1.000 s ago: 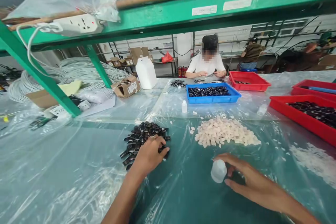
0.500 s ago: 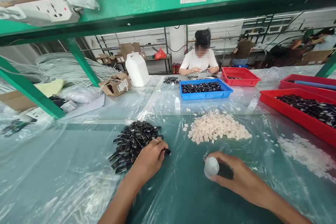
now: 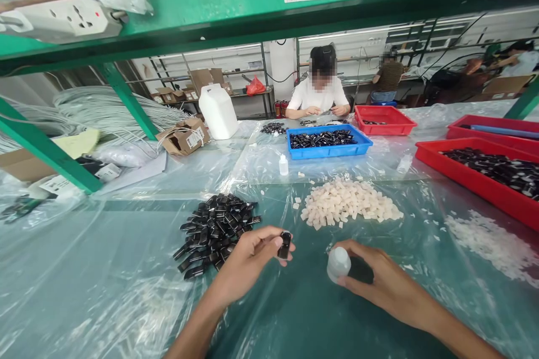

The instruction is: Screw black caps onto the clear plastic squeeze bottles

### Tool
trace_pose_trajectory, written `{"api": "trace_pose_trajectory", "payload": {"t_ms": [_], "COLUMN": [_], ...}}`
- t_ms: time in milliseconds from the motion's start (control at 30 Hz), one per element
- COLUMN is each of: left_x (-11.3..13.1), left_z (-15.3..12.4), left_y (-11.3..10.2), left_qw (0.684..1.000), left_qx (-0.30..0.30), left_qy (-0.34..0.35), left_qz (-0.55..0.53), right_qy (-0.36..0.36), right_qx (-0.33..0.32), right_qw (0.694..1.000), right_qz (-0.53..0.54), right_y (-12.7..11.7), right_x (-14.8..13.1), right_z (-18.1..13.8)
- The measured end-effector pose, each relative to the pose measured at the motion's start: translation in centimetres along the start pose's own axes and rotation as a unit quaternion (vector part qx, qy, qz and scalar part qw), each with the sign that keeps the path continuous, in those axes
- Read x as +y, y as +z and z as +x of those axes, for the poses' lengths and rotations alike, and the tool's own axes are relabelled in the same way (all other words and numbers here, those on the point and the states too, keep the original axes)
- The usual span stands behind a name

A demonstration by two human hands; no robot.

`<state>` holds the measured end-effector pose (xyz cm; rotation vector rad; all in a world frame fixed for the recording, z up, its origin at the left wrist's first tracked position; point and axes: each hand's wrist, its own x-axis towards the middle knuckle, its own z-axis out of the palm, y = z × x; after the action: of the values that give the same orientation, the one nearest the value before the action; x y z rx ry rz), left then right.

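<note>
A small glossy black plastic piece [image 3: 284, 245] is pinched between the thumb and fingers of my left hand [image 3: 246, 261], just right of a heap of similar black pieces [image 3: 217, 227]. My right hand [image 3: 381, 277] has its thumb and fingers closed round a small translucent white bottle [image 3: 338, 265], whose rounded end faces me. Behind that bottle lies a pile of small whitish blocks [image 3: 349, 202]. A plastic-covered green tabletop [image 3: 303, 314] lies beneath both hands.
A small dropper bottle [image 3: 283, 165] stands before a blue tray [image 3: 330, 151] of black pieces. Red trays [image 3: 475, 171] are at right, near scattered translucent bits [image 3: 492, 247]. A co-worker [image 3: 322, 87] sits opposite. A green beam [image 3: 252, 0] crosses overhead; a white jug [image 3: 218, 112] stands at back left.
My left hand has moved right and away from the black heap, turning so that the black piece shows in its fingers. My right hand and its bottle stay nearly in place.
</note>
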<state>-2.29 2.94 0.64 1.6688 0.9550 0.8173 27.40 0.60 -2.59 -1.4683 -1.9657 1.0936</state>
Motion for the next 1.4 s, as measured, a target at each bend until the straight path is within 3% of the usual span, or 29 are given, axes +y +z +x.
{"api": "trace_pose_trajectory", "payload": {"t_ms": [200,433,833,1400], "left_x": [-0.5,-0.2,0.1,1.4], "left_z": [-0.1,0.0,-0.2,-1.7], "left_y": [1.1,1.4,1.9,3.6], "left_qw": [0.975,0.935,0.929,0.918], "left_qx": [0.013,0.039,0.009,-0.055], "left_qy": [-0.026,-0.061,-0.034,0.079], "left_qz": [-0.221,-0.346,-0.370,-0.385], "right_qy": [0.010,0.014,-0.005,-0.006], "right_qx": [-0.005,-0.011,-0.011,-0.010], "right_qw": [1.000,1.000,1.000,1.000], "right_qz": [0.000,0.000,0.000,-0.008], "right_y": [0.0,0.1,0.0,-0.2], "right_x": [0.5,0.6,0.2,-0.1], "right_z": [-0.2,0.0,-0.2,-0.4]}}
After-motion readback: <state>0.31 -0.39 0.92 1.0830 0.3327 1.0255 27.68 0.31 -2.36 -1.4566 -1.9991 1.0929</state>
